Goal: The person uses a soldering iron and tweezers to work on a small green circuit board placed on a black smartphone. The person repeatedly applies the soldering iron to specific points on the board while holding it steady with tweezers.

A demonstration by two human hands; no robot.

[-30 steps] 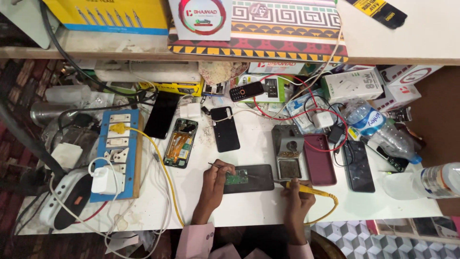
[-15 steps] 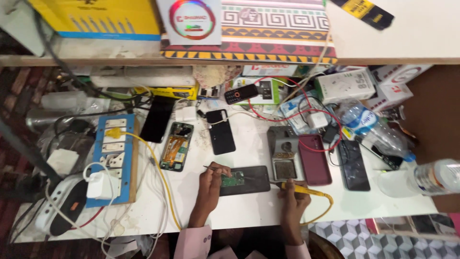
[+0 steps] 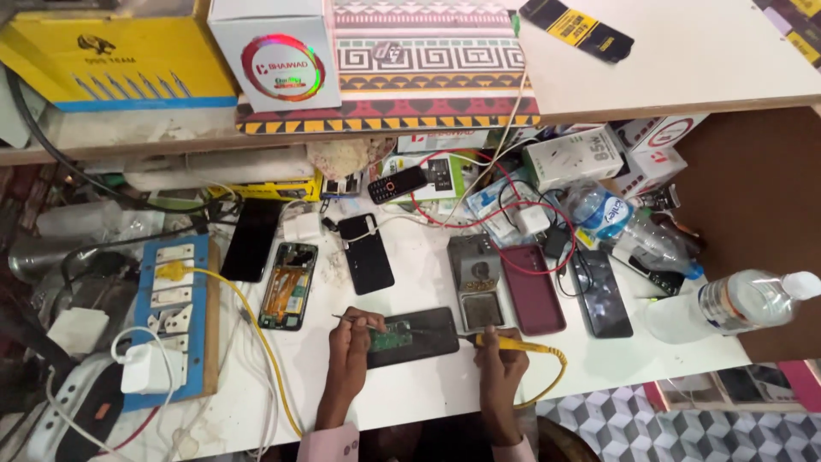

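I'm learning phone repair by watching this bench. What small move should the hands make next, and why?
Probably bring the soldering iron tip a little leftward onto the green circuit board. The right hand holds the iron beside the dark pad, while the left hand already steadies the board with tweezers.

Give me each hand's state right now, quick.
Left hand: closed on thin tweezers, resting over the green board.
Right hand: closed on the yellow soldering iron.

Low in the frame's centre, both forearms reach upward, left hand (image 3: 352, 335) pinched shut, right hand (image 3: 499, 355) fisted.
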